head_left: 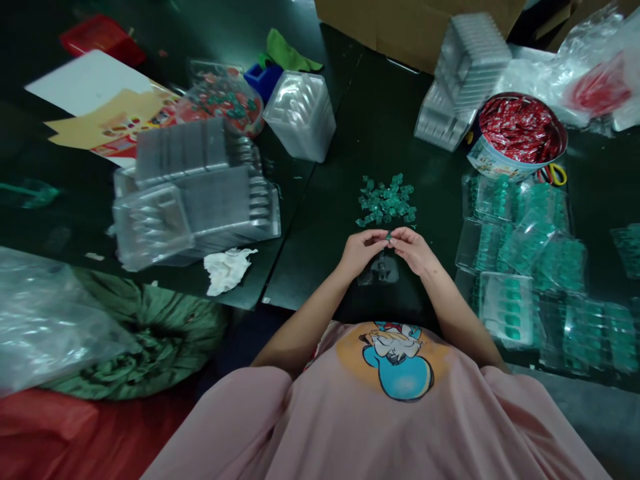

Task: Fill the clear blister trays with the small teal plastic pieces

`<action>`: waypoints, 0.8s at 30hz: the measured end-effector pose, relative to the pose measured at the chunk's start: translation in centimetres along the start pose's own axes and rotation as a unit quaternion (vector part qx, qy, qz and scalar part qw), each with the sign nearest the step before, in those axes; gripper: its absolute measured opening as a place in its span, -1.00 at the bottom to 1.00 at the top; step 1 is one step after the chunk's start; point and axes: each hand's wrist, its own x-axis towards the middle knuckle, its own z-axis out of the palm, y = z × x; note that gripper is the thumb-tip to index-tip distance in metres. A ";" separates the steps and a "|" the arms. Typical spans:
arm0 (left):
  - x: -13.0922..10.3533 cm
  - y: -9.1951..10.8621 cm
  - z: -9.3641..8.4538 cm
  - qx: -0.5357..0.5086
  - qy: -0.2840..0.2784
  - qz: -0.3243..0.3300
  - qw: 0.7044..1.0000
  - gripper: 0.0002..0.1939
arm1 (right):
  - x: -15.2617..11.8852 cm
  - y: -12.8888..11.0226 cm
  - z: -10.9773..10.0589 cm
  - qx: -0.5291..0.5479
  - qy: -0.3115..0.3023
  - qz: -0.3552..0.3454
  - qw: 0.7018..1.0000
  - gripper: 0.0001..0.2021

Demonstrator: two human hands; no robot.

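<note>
My left hand (pixel 364 251) and my right hand (pixel 411 249) meet at their fingertips over the dark table. Between them they pinch a small green translucent piece (pixel 389 236); its exact kind is too small to make out. Just beyond my fingers lies a loose pile of similar green pieces (pixel 387 200). Below my hands, near the table's front edge, sits a clear plastic tray (pixel 384 269), partly covered by my fingers and dim.
Stacks of clear plastic trays (pixel 200 193) stand at left, beside a crumpled white tissue (pixel 227 270). At right lie several clear packs with green pieces (pixel 507 307). Behind them are a round tin of red wrapped items (pixel 520 130) and yellow-handled scissors (pixel 557 175).
</note>
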 end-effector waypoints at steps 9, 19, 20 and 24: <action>0.8 -0.1 -0.3 -0.059 0.011 -0.057 0.997 -0.69 | 0.0 0.4 0.4 -0.006 -0.006 0.009 1.000 -0.64; -0.5 -0.9 -1.2 0.219 -0.055 -0.023 0.974 -0.80 | 0.6 1.0 -1.6 -0.124 0.061 -0.069 0.988 -0.72; -0.7 -1.1 -1.2 0.242 -0.054 -0.018 0.969 -0.81 | 0.7 1.2 -1.7 -0.125 0.058 -0.070 0.988 -0.73; -1.3 -1.6 -1.0 0.299 -0.041 0.018 0.953 -0.82 | 0.9 1.7 -1.8 -0.141 0.049 -0.091 0.985 -0.78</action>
